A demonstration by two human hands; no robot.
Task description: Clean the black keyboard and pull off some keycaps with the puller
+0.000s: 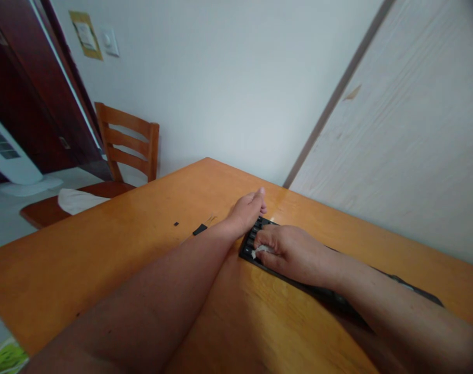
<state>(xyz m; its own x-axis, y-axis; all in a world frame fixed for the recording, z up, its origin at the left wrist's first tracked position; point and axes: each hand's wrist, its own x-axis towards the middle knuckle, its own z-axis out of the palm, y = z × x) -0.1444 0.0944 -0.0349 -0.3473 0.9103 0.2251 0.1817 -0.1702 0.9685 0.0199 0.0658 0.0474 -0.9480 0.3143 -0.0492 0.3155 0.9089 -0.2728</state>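
Note:
A black keyboard (253,235) lies slantwise on the wooden table, partly covered by my right hand and forearm. My right hand (288,249) pinches a crumpled white tissue (262,250) against the keys at the keyboard's left end. By the far corner of that end is my left hand (247,212), its fingers curled in and its thumb up; what they close on, if anything, is hidden. Left of my left wrist lies a black-handled tool with thin wires (200,229), which looks like a keycap puller. Farther left sits a small black piece (176,224), perhaps a keycap.
The wooden table (143,228) meets a white wall (220,88) and a pale panel (407,135) along its far side. A wooden chair (129,137) stands beyond the left edge, with white cloth (80,201) on its seat. Bright green material (6,358) shows at bottom left.

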